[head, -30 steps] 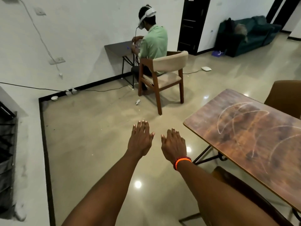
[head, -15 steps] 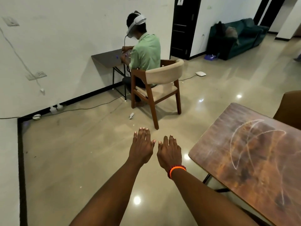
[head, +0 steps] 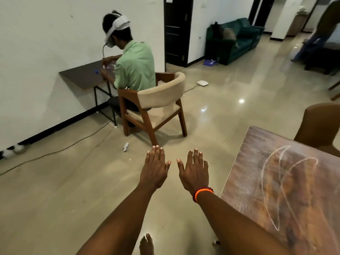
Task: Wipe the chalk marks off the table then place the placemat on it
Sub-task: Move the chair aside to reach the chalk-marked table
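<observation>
At the lower right of the frame sits the wooden table (head: 287, 190), its brown top crossed by white chalk marks (head: 276, 181) that loop in long curved strokes, all unwiped. No cloth and no placemat can be seen anywhere in view, so the job looks to be at its very start. Left of the table, over the bare shiny floor (head: 55, 199), both arms reach straight forward. The left hand (head: 155, 169) and the right hand (head: 195, 171) are held flat, palms down, fingers stretched and nearly closed together, thumbs almost meeting; both are empty and touch nothing. That posture reads as a presenting or starting pose more than a reach for anything, since nothing lies under them. An orange bracelet (head: 202, 193) rings the right wrist, which is just beside the table's near-left edge. A bare foot (head: 146, 244) shows at the bottom centre. Behind the table at the right edge stands a brown chair back (head: 320, 126). Farther off, in the upper left, another person (head: 132, 65) in a green shirt and white headset sits on a beige chair (head: 158, 105) at a small wall desk (head: 82, 76). A dark green sofa (head: 233, 39) stands at the upper right.
</observation>
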